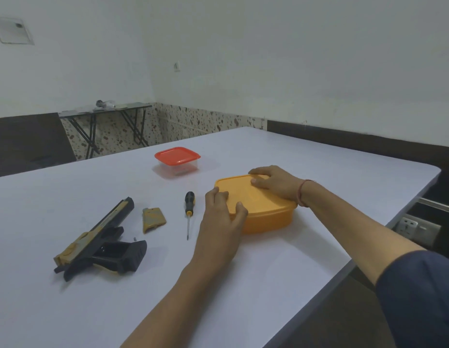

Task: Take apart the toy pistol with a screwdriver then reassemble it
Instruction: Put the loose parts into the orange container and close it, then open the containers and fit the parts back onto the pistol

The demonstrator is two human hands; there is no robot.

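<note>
The black and gold toy pistol (97,239) lies on its side at the left of the white table (293,259). A loose gold grip panel (153,219) lies just right of it, and a tiny screw (134,238) sits by the pistol's grip. The screwdriver (188,212), black and yellow handle, lies between the panel and an orange lidded box (266,217). My left hand (222,222) grips the box's near-left corner, fingers curled over the lid's edge. My right hand (273,183) presses on the lid's far side.
A small clear container with a red lid (177,160) stands farther back on the table. The table's right edge runs diagonally past my right arm, with a wall socket (417,228) below it. A folding table (105,114) stands against the far wall.
</note>
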